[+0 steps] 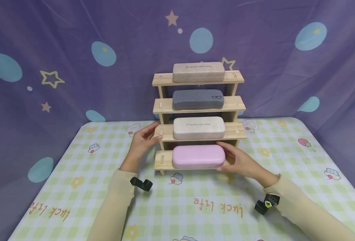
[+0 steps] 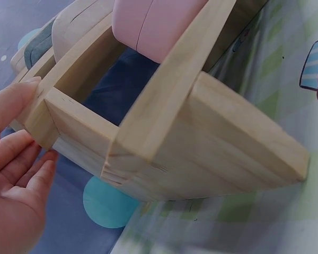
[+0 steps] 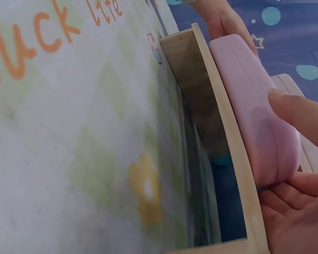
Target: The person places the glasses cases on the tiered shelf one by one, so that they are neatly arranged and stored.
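both hands forward, fingers loosely extended

Soft even light, faint shadows; both wrist views blurred up close
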The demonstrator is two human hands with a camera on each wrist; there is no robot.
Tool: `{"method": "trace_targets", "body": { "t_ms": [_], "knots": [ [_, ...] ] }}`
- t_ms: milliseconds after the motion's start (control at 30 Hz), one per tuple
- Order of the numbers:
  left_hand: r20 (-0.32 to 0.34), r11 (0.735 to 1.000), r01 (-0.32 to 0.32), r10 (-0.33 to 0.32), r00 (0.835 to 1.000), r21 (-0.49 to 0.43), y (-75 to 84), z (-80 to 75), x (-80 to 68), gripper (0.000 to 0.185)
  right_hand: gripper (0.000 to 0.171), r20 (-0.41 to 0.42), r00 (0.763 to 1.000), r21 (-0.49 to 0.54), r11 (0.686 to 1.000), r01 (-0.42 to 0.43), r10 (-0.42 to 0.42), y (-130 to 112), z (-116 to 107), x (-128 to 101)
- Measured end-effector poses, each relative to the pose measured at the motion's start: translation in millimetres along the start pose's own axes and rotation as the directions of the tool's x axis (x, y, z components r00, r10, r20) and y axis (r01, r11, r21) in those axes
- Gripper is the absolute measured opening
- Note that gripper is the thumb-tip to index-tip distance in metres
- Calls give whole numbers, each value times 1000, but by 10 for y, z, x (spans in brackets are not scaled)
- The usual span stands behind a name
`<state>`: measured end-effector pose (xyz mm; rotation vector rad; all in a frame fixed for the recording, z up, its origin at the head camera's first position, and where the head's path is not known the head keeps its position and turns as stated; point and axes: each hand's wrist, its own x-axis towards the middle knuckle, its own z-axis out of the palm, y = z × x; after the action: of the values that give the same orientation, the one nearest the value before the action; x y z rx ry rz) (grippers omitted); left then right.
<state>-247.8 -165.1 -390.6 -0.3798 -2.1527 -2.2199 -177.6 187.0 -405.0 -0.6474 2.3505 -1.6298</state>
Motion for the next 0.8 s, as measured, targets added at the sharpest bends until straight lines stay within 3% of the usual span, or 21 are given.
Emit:
{"method": "trace_targets", "body": {
  "t_ms": [133, 467, 633, 800],
  "knots": [
    [-5, 1000, 6, -6, 1000, 2, -12, -23, -5, 58, 86, -11, 1000, -23, 1000, -8, 8, 24, -37, -91],
    [-1, 999, 10, -10, 1000, 39, -32, -57, 0, 57, 69, -29, 997, -145, 988, 61, -66, 29, -84, -313],
    [6, 991, 0, -1, 1000, 137, -24, -84, 24, 56, 62, -28, 991, -171, 977, 126, -133, 19, -113, -370],
    [61, 963, -8, -9, 998, 270, -12, -141, 74, 54, 56, -32, 982, -137, 974, 178, -184, 21, -192, -410]
  ]
}}
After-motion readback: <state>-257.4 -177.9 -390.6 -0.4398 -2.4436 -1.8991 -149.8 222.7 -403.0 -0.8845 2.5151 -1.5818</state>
